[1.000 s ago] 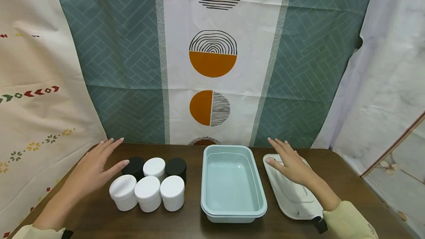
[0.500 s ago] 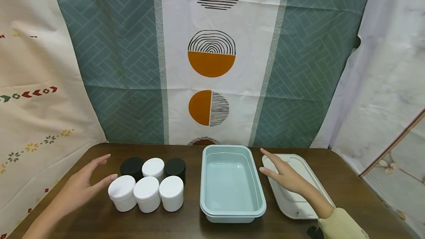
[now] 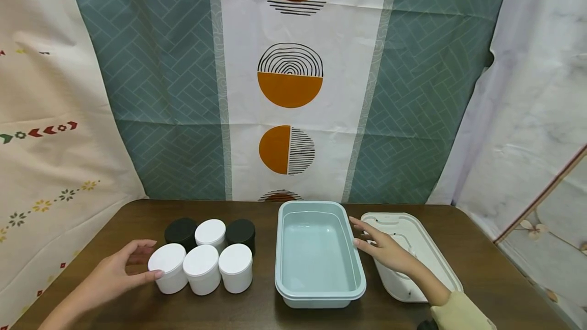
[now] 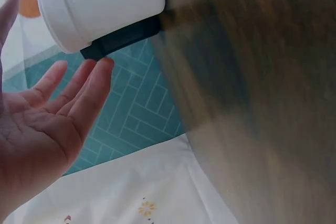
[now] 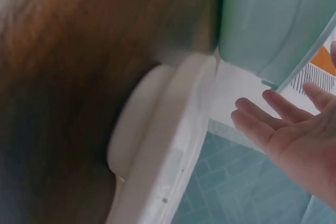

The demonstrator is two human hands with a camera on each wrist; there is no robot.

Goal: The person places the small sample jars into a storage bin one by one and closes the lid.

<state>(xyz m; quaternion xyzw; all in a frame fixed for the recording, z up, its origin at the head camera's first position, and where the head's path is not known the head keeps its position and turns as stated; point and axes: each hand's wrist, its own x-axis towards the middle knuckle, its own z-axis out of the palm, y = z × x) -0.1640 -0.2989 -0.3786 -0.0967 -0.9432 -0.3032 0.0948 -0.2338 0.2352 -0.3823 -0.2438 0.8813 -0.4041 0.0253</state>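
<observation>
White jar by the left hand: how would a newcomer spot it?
On the brown table, left of the blue tub, stand six jars  in two rows. The nearer row is all white. Yours is its leftmost jar, the only one right beside the left hand.

The white jar [image 3: 167, 269] by your left hand [image 3: 112, 274] stands upright and lidded on the table [image 3: 220, 314], at the left end of the front row. Just beside the fingers of your right hand [image 3: 387, 253], the pale blue rectangular tub [image 3: 321, 297] sits level and open-topped, its long sides running away from you.
</observation>
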